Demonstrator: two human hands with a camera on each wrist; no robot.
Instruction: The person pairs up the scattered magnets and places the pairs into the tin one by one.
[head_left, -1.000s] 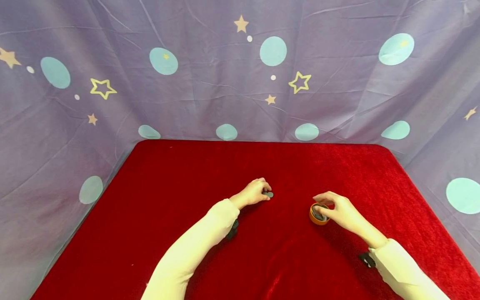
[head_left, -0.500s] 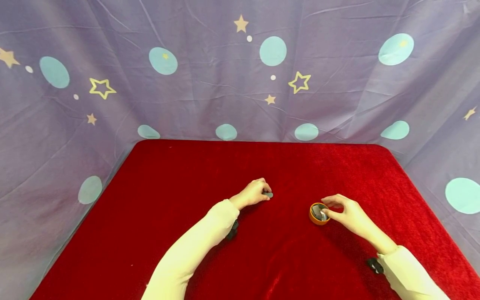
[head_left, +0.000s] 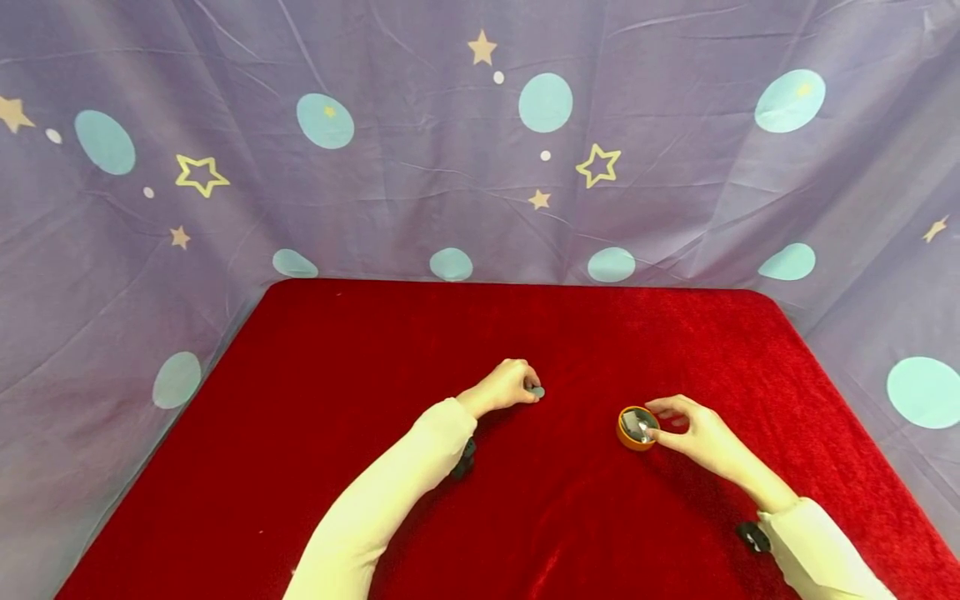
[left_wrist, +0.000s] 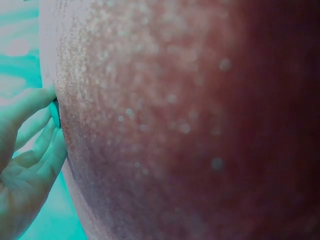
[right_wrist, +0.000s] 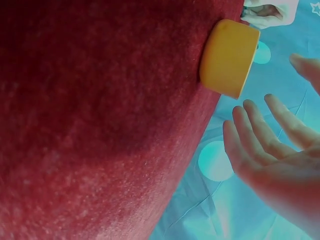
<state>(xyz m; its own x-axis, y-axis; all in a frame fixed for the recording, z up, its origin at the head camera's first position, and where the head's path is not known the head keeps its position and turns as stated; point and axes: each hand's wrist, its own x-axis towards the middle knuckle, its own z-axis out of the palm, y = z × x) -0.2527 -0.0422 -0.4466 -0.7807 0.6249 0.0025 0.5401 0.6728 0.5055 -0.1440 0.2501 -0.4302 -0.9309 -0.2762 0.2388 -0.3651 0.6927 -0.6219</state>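
Observation:
My left hand [head_left: 504, 387] is at the table's middle, its thumb and fingertips pinching a small grey-green disc [head_left: 537, 392] close over the red cloth. The left wrist view has the same disc [left_wrist: 55, 114] as a thin edge between thumb and fingers. To the right stands a small round orange bowl [head_left: 630, 442], with grey and shiny pieces [head_left: 637, 423] inside it, their kind too small to make out. Beside its right rim is my right hand [head_left: 699, 430], fingers loosely bent and holding nothing. In the right wrist view these fingers are spread, apart from the bowl [right_wrist: 229, 57].
Red velvety cloth [head_left: 360, 358] covers the table. Behind and at both sides hangs a purple curtain [head_left: 420, 167] with stars and blue dots. Dark wrist devices, such as the one [head_left: 753, 537] under the right sleeve, sit near the cloth.
My right hand has drawn back to the right from over the bowl, baring more of the grey pieces inside. The left hand stays nearly in place with the disc.

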